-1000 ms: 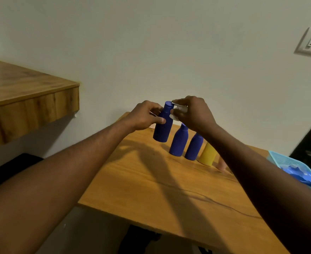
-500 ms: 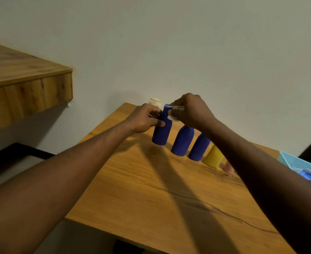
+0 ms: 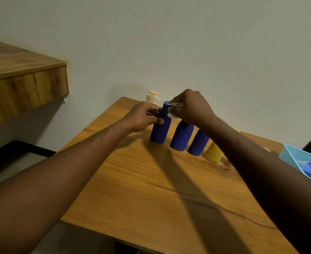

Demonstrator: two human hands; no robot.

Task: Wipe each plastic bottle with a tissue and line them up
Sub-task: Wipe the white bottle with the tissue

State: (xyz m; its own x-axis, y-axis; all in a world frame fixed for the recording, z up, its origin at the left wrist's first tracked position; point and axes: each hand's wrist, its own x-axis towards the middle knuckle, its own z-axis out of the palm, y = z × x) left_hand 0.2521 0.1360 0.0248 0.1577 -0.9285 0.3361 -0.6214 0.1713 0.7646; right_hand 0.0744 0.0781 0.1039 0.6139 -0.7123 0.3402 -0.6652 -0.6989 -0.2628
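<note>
Three blue ones in row on counter (image 3: 151, 189) near wall: leftmost blue bottle (image 3: 159, 132), middle blue bottle (image 3: 181, 138), third blue bottle (image 3: 198, 144). Yellow bottle (image 3: 213, 152) next in line, half behind your right forearm. Your left grip (image 3: 143, 117) wraps body of leftmost blue bottle; base seems to rest on counter. Your right grip (image 3: 189, 109) pinches white tissue (image 3: 172, 114) against that bottle's neck. White bottle (image 3: 152, 97) behind, by wall. Blue basket (image 3: 301, 156) at counter's right edge.
</note>
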